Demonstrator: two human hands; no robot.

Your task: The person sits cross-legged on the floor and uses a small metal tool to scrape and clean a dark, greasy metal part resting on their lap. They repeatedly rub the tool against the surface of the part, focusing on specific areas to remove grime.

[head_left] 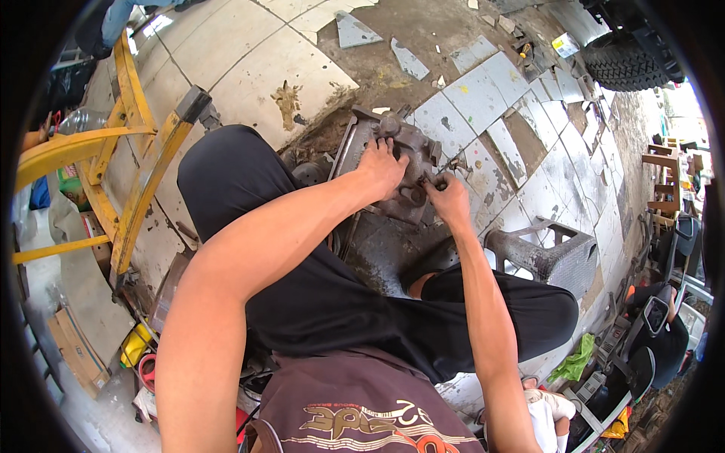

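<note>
A greasy brown-grey metal housing (pixel 410 140), likely a machine casting with round bosses and openings, lies on the floor before my crossed legs. My left hand (pixel 383 170) is on top of it, fingers curled over its upper surface and gripping it. At the housing's right side, my right hand (pixel 448 198) has its thumb and fingers pinched together close to a round opening. What they pinch, if anything, is too small and dark to make out.
A yellow metal frame (pixel 143 181) stands at the left. A grey plastic stool (pixel 547 253) is right of my knee. Broken floor tiles (pixel 476 94) lie loose ahead, with a black tyre (pixel 627 64) at the far right. Shelves and clutter line the right edge.
</note>
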